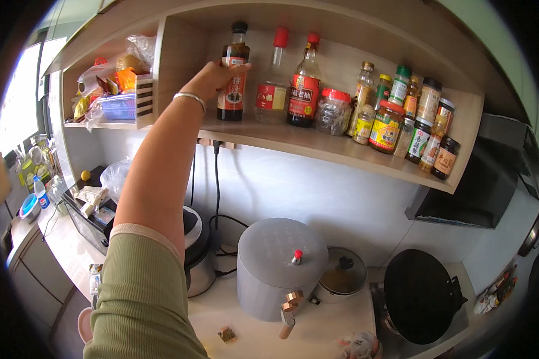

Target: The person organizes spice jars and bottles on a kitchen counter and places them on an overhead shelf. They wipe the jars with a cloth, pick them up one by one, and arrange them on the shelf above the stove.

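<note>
My left hand [220, 76] is raised to the open wall shelf, gripping a dark glass sauce bottle [233, 96] with a black cap and red label. A digit lies across the bottle's front, and the other fingers are partly hidden. The bottle is upright at the shelf surface; whether it touches cannot be told. To its right stand a clear bottle with a red cap [280, 38], a soy sauce bottle [303, 96] and a red-lidded plastic jar [333, 112]. A silver bangle [191, 96] circles the wrist. My right hand is out of view.
Several seasoning jars [388, 128] crowd the shelf's right end. Below are a rice cooker [200, 269], a grey cylindrical appliance [274, 269] with a tap, a glass-lidded pot [343, 271] and a black wok [420, 296]. A range hood [467, 179] hangs right; a blue basket [119, 107] sits left.
</note>
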A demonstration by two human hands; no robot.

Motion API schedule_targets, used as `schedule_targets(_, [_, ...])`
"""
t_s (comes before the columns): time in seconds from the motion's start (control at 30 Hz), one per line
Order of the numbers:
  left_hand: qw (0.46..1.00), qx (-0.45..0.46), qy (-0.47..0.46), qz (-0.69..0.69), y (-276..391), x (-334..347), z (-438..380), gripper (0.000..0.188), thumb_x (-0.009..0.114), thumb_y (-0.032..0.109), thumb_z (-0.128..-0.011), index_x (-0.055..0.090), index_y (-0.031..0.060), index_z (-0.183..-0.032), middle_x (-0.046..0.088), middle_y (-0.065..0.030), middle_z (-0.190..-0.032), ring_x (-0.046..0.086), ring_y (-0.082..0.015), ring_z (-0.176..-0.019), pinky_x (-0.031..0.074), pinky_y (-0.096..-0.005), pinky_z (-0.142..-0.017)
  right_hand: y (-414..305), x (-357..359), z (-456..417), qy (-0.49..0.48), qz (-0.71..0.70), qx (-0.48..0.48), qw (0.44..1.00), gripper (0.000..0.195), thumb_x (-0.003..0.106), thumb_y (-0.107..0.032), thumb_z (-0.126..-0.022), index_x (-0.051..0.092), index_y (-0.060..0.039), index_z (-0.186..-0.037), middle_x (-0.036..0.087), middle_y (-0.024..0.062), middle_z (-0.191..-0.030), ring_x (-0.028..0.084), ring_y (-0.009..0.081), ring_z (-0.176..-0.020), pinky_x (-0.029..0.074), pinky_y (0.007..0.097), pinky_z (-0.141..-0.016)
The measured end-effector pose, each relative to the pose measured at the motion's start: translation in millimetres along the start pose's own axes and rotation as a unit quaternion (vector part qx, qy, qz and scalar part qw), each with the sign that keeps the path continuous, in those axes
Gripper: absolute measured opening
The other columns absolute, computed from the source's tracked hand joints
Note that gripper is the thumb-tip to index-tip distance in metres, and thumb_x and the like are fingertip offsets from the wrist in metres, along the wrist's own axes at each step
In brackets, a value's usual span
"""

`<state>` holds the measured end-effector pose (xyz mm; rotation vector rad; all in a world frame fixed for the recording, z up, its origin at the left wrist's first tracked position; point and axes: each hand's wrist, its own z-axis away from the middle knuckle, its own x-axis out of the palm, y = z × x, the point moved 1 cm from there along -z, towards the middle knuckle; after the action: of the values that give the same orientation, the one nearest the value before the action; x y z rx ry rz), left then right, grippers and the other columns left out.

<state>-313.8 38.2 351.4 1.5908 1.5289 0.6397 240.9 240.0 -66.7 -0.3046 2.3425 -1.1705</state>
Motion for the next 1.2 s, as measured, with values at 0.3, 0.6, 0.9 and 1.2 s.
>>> schedule_targets(0.3, [0.993,0.114,-0.013,-0.026,-33,19,-51,0.062,0.077,0.041,-0.078,0.054,-0.0048,-0.113,0.065,-0.0130,-0.099,0.064,-0.0169,-0.084,0.054,-0.0309,-0.071,0,9,1,0.016,0.136,-0.023,0.990,0.049,0.070,-0.005,-0.081,0.051,-0.0017,-0.126,0.060,0.0128,-0.115,0.059,0.0222,-0.095,0.049,0.0332,-0.080])
schedule_targets(0.6, [0.994,0.107,0.005,-0.039,-58,15,-91,0.057,0.081,0.045,-0.071,0.064,-0.0007,-0.100,0.069,-0.0135,-0.091,0.067,-0.0189,-0.083,0.053,-0.0329,-0.071,-10,11,-2,-0.017,0.040,0.027,0.999,0.047,0.066,0.006,-0.081,0.051,-0.0011,-0.125,0.060,0.0112,-0.117,0.058,0.0214,-0.098,0.049,0.0316,-0.080])
schedule_targets(0.9, [0.879,0.402,0.160,-0.200,15,12,58,0.055,0.066,0.046,-0.084,0.058,-0.0029,-0.108,0.064,-0.0177,-0.098,0.064,-0.0272,-0.090,0.051,-0.0348,-0.079,5,-12,19,0.024,0.059,0.065,0.996,0.058,0.063,0.000,-0.078,0.043,0.0060,-0.132,0.050,0.0195,-0.130,0.051,0.0269,-0.118,0.040,0.0385,-0.100])
schedule_targets(1.2, [0.889,0.318,-0.162,-0.287,13,-54,393,0.056,0.079,0.022,-0.076,0.056,0.0019,-0.123,0.064,-0.0134,-0.109,0.064,-0.0214,-0.097,0.051,-0.0318,-0.083,30,-28,20,-0.084,-0.110,0.098,0.986,0.060,0.065,0.002,-0.082,0.038,0.0041,-0.136,0.049,0.0174,-0.131,0.050,0.0258,-0.119,0.041,0.0364,-0.100])
